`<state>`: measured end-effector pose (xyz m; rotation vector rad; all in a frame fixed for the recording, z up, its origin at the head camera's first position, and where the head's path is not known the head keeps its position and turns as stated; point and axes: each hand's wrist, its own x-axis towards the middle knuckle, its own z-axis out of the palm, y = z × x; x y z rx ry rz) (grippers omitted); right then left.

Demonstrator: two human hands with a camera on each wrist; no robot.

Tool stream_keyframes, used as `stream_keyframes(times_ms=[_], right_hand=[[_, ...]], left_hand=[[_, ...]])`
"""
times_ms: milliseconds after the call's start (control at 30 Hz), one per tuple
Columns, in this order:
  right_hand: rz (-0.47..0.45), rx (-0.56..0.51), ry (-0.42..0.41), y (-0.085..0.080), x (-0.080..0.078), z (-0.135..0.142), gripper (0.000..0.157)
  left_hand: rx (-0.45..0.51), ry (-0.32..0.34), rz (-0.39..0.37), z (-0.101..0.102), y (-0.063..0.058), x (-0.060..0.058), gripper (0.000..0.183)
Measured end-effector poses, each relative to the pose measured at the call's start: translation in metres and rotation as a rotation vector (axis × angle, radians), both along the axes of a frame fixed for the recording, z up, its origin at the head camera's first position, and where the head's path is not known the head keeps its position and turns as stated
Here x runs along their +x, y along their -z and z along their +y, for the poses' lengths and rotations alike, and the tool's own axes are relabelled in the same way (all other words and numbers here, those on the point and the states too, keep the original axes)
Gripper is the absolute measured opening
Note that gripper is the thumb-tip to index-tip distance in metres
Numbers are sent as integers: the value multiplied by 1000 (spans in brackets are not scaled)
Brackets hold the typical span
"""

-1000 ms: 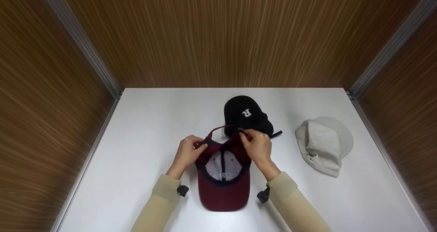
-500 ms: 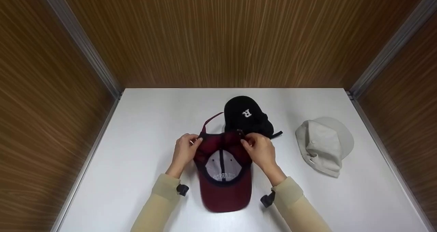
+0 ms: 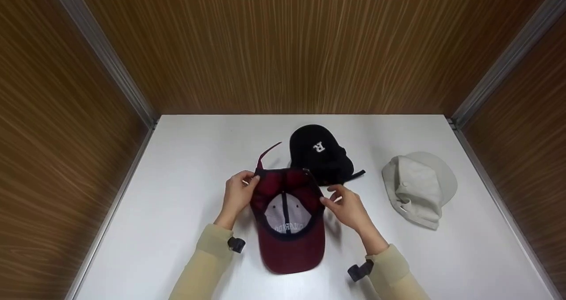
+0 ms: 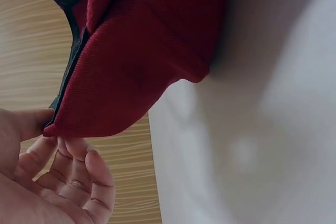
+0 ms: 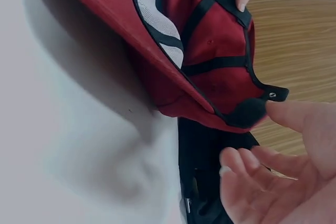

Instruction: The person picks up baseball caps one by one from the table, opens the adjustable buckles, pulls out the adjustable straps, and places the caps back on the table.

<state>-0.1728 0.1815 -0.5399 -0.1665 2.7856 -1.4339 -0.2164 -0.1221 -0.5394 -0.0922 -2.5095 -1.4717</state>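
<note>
A dark red baseball cap (image 3: 292, 253) lies upside down on the white table, its brim toward me and its pale inner front panel showing. Its back strap (image 3: 266, 151) is undone and sticks up from the left rear corner. My left hand (image 3: 237, 195) pinches the rim at that corner; the left wrist view shows the thumb and fingers on the edge of the cap (image 4: 126, 72). At the cap's right edge, the thumb of my right hand (image 3: 349, 208) touches the dark sweatband (image 5: 249, 113), while the other fingers are loosely bent and away from the fabric.
Behind the red cap sits a black cap (image 3: 309, 134) with a white letter R, its strap end (image 3: 357, 175) pointing right. A folded beige cap (image 3: 418, 189) lies farther right. Wood-grain panels (image 3: 283, 48) wall the table (image 3: 190, 150) at the back and sides.
The red strap has come away from the right side and now stands loose at the left. My right hand has slid down the cap's right edge, its fingers loosening; the left still pinches the rim.
</note>
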Motion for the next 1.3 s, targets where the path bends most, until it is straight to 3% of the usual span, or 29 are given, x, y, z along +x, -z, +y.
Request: stream_keyframes(times_ms=[200,467,833,1300], right_hand=[[-188,-112,-107,4,10,6,38],[-342,-270,-175,11,17,7,33],[-323,-213,-169,19,18,3,14],[-294,-167,-112,19,16,-8,10]], left_hand=[[23,3,-28,0,-3,1,12],[39,21,-68,-2,-8,0,10],[27,52,-78,-3,-11,-1,11],[28,65,-82,-2,-16,0,10]])
